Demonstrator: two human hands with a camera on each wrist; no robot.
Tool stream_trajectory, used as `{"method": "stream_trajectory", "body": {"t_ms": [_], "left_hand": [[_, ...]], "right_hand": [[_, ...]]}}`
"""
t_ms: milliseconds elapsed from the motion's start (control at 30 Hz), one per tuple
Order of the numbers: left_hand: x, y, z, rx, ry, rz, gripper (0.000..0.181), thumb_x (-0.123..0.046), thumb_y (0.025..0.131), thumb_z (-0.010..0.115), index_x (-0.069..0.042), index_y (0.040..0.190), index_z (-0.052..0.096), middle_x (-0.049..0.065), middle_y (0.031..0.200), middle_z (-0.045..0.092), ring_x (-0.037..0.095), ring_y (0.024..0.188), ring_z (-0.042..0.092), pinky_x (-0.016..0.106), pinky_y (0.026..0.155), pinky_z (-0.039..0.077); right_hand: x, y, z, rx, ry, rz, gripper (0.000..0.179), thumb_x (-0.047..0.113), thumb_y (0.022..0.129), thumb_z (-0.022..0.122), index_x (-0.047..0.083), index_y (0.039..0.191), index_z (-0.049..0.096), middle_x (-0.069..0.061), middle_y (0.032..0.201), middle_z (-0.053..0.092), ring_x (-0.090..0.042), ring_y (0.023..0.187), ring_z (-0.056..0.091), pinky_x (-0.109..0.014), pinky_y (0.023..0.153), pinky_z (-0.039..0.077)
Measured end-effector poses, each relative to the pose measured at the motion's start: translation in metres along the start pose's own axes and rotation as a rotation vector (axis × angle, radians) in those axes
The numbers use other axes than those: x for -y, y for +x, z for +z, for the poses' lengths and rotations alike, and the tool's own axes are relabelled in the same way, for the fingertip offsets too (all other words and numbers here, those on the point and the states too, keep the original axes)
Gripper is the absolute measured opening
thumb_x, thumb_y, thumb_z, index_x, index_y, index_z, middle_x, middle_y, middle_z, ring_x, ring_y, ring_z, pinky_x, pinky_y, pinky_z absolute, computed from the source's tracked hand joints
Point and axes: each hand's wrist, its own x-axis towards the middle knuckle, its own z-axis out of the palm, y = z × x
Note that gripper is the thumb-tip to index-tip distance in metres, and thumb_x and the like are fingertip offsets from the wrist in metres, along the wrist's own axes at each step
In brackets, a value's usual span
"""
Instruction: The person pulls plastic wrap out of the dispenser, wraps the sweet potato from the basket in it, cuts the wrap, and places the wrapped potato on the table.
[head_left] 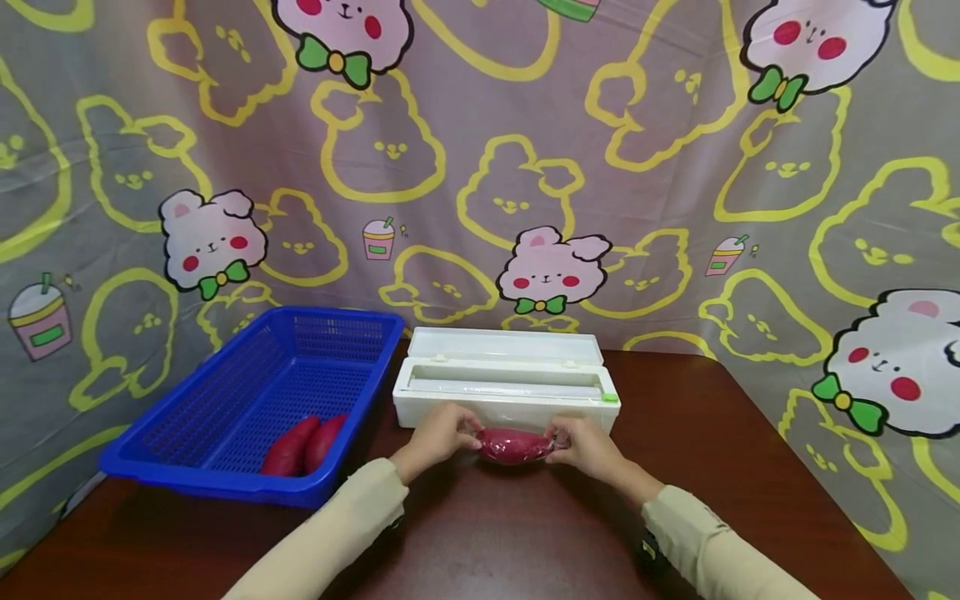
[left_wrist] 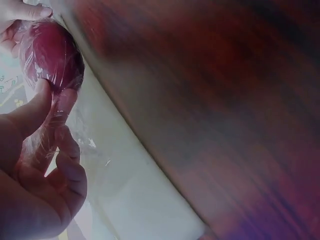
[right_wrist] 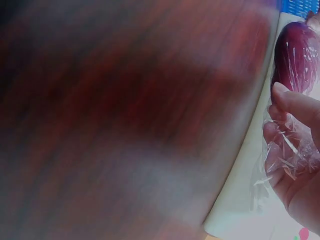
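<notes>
A reddish-purple sweet potato (head_left: 513, 447) in shiny cling film is held up between both hands, just in front of a white cling film dispenser (head_left: 506, 414). My left hand (head_left: 444, 432) pinches its left end, where the left wrist view shows gathered film (left_wrist: 59, 112) among the fingers. At the other end, the thumb and fingers of my right hand (head_left: 588, 450) grip it, and crumpled film (right_wrist: 290, 145) lies across that palm in the right wrist view. The dispenser's lid (head_left: 502, 343) is raised, with a film roll (head_left: 504, 387) inside.
To the left stands a blue plastic basket (head_left: 300, 492), with two more red sweet potatoes (head_left: 291, 450) near its front right corner. A green slider (head_left: 609, 397) sits at the dispenser's right end. Behind the dark wooden table (head_left: 675, 417) hangs a patterned cloth (head_left: 660, 192).
</notes>
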Motion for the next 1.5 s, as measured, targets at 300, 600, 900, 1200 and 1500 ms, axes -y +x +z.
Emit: {"method": "stream_trajectory", "body": {"t_ms": [300, 600, 900, 1200, 1500], "left_hand": [[-0.003, -0.005, 0.002, -0.01, 0.145, 0.014, 0.019, -0.022, 0.064, 0.079, -0.012, 0.077, 0.069, -0.005, 0.067, 0.062, 0.007, 0.061, 0.055, 0.023, 0.054, 0.042], [-0.009, -0.007, 0.002, -0.067, 0.324, 0.085, 0.031, -0.03, 0.055, 0.082, -0.014, 0.08, 0.072, 0.0, 0.076, 0.052, 0.019, 0.075, 0.047, 0.032, 0.064, 0.039], [-0.035, 0.001, -0.007, -0.112, 0.322, 0.137, 0.034, -0.04, 0.064, 0.076, -0.012, 0.084, 0.071, 0.002, 0.08, 0.058, 0.02, 0.077, 0.049, 0.034, 0.064, 0.039], [-0.075, 0.034, -0.005, -0.044, 0.177, 0.191, 0.017, -0.024, 0.078, 0.068, -0.009, 0.084, 0.072, 0.0, 0.083, 0.065, 0.019, 0.083, 0.056, 0.032, 0.076, 0.042], [-0.108, 0.076, 0.019, 0.024, 0.008, 0.219, 0.013, -0.019, 0.083, 0.063, -0.01, 0.085, 0.072, -0.004, 0.08, 0.066, 0.008, 0.078, 0.058, 0.019, 0.072, 0.043]], "right_hand": [[-0.003, -0.002, -0.009, 0.127, 0.056, -0.052, 0.018, 0.006, 0.073, 0.072, 0.0, 0.09, 0.067, -0.003, 0.079, 0.066, -0.009, 0.07, 0.06, -0.024, 0.061, 0.049], [0.004, -0.009, -0.029, 0.077, 0.064, -0.018, 0.03, 0.012, 0.076, 0.07, -0.004, 0.101, 0.065, -0.01, 0.087, 0.063, -0.017, 0.07, 0.056, -0.024, 0.058, 0.047], [-0.004, -0.02, -0.054, -0.325, 0.097, 0.495, 0.037, 0.019, 0.081, 0.066, -0.003, 0.103, 0.046, -0.016, 0.075, 0.062, -0.022, 0.053, 0.057, -0.03, 0.044, 0.044], [-0.016, -0.029, -0.04, -0.256, 0.401, 0.683, 0.072, 0.032, 0.083, 0.063, 0.0, 0.129, 0.018, -0.021, 0.086, 0.064, -0.025, 0.044, 0.059, -0.03, 0.033, 0.041], [-0.021, -0.022, -0.033, -0.391, 0.635, 0.682, 0.073, 0.03, 0.083, 0.063, 0.003, 0.13, 0.013, -0.014, 0.078, 0.066, -0.018, 0.038, 0.054, -0.023, 0.032, 0.036]]}}
